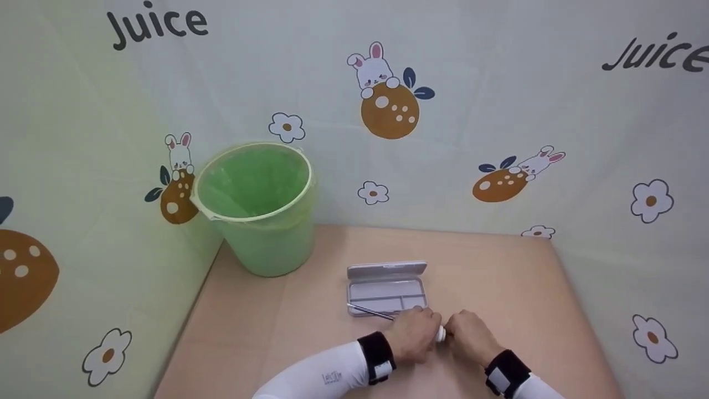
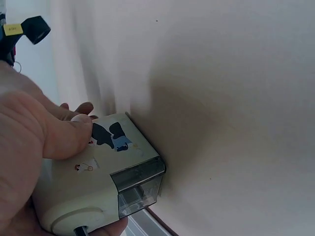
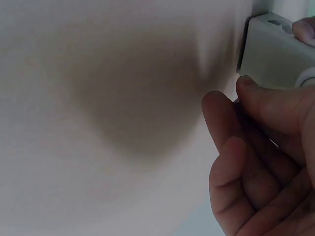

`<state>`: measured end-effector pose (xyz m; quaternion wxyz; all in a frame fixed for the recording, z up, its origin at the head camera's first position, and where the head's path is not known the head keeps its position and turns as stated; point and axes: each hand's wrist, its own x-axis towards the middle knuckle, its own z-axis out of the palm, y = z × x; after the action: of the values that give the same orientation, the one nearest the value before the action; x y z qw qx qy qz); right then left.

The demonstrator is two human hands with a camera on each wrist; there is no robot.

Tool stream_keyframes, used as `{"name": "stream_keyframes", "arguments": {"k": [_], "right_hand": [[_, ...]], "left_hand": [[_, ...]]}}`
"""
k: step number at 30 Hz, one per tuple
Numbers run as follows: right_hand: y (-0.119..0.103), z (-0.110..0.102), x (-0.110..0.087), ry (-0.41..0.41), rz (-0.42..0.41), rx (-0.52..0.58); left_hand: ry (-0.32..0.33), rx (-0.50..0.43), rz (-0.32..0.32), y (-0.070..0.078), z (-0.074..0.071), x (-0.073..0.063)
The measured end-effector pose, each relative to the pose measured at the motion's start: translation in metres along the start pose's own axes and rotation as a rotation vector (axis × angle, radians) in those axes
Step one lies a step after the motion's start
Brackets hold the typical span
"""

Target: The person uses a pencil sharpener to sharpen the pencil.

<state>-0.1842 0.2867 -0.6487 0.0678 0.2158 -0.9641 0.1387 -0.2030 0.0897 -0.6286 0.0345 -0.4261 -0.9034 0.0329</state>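
Note:
My left hand [image 1: 414, 332] grips a cream pencil sharpener [image 2: 98, 172] with cartoon stickers and a clear shavings drawer [image 2: 140, 194]. Out of its left side sticks a dark, striped pencil [image 1: 370, 311], whose shaft [image 2: 81, 230] also shows at the hole in the left wrist view. On the opposite side is a white round hub [image 1: 440, 334]. Close beside that hub, my right hand [image 1: 471, 337] has its fingers curled, thumb and forefinger pinching the small dark crank handle, which they mostly hide. In the right wrist view, the sharpener's body [image 3: 275, 54] stands behind those fingertips [image 3: 216, 101].
A grey pencil case [image 1: 382, 289] lies with its lid up just beyond my left hand; the pencil's far end overlaps its front edge. At the table's back left stands a green bucket [image 1: 271, 244]. Printed cloth [image 1: 443, 138] walls the table at the back and sides.

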Motion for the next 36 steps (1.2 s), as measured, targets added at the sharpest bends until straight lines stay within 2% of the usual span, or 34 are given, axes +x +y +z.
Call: {"name": "stream_keyframes", "arguments": {"k": [5,11,18,29,36], "right_hand": [[-0.004,0.005,-0.004,0.051,0.020,0.028],[-0.008,0.009,-0.013,0.012,0.044,0.128],[-0.017,0.004,-0.022,-0.053,0.039,0.132],[-0.029,-0.002,-0.028,-0.133,0.031,0.141],[-0.032,-0.011,-0.031,-0.147,-0.015,0.124]], "left_hand": [[-0.003,-0.002,-0.023,-0.002,-0.002,0.002],[0.008,0.000,-0.012,-0.001,0.001,0.000],[0.069,0.041,-0.002,0.003,0.001,-0.001],[0.018,0.004,-0.031,0.002,-0.002,-0.002],[0.003,-0.010,-0.043,0.005,0.000,0.000]]}}
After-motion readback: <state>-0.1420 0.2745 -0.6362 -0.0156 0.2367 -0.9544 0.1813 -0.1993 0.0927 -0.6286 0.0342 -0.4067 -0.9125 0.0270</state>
